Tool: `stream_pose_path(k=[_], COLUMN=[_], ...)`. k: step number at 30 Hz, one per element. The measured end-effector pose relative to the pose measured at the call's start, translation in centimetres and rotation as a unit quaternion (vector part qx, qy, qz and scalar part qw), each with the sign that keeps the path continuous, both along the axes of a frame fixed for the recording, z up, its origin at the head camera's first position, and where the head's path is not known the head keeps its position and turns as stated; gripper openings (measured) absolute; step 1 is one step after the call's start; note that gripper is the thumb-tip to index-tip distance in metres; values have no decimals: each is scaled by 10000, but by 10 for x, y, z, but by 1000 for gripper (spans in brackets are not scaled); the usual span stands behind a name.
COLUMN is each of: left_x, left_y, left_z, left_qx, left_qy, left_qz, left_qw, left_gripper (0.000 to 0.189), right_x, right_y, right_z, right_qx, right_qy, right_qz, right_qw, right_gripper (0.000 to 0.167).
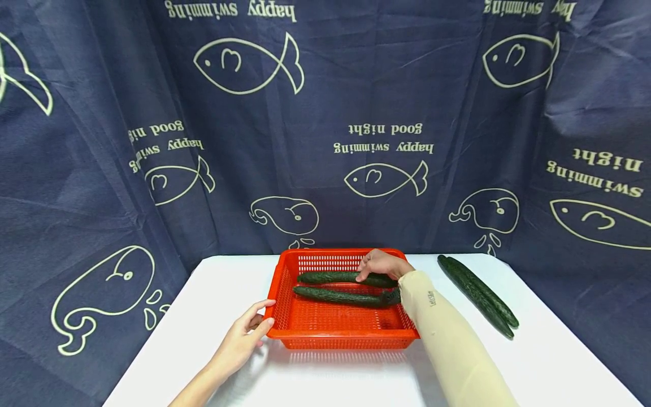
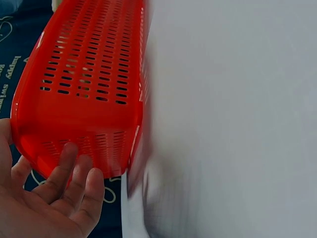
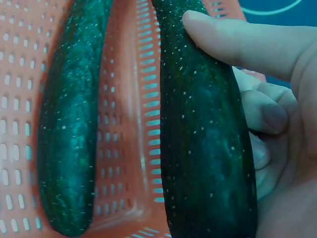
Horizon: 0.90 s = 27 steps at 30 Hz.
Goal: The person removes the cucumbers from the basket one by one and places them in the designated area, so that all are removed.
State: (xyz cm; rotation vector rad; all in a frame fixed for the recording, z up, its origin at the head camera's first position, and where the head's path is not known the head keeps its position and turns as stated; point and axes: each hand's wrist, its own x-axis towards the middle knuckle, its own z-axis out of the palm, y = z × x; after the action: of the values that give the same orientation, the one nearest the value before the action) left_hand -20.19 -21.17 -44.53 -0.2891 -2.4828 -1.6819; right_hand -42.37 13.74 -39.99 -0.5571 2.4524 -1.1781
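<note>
A red plastic basket with slotted walls stands on the white table. At its front left corner, my left hand grips the rim; in the left wrist view the thumb is at the rim and the fingers lie along the outer wall. Inside the basket, my right hand holds a long dark green cucumber, thumb on one side and fingers round the other, as the right wrist view shows. A second cucumber lies just in front of it in the basket. The forearm covers its right end.
To the right of the basket, two more cucumbers lie side by side, slanted on the white table. A dark blue curtain with fish and whale drawings hangs behind the table and along its sides.
</note>
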Motion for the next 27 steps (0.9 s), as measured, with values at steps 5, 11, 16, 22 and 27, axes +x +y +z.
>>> stream_pose_path(k=[5,11,16,22,27], left_x=[1,1,-1,-1,0], left_y=[0,0,2,3,1], left_z=[1,1,1,2,1], left_qx=[-25,7,3,-15,-3], left_qy=[-16,-29,-49,-104,-81], left_qz=[60,83,18,114,104], left_qw=[10000,10000,10000,9999,9999], left_gripper=[42,42,41,41,41], right_x=[2,8,11,13,15], right_y=[-1,1,8,14,20], right_z=[13,31,43,53,57], right_qx=[-65,-143,-320,-386,-578], right_qy=[179,406,425,562,538], right_qz=[-21,-129,-191,-389,-529], right_qw=[9998,9990,9984,9969,9955], right_gripper=[46,33,38,27,17])
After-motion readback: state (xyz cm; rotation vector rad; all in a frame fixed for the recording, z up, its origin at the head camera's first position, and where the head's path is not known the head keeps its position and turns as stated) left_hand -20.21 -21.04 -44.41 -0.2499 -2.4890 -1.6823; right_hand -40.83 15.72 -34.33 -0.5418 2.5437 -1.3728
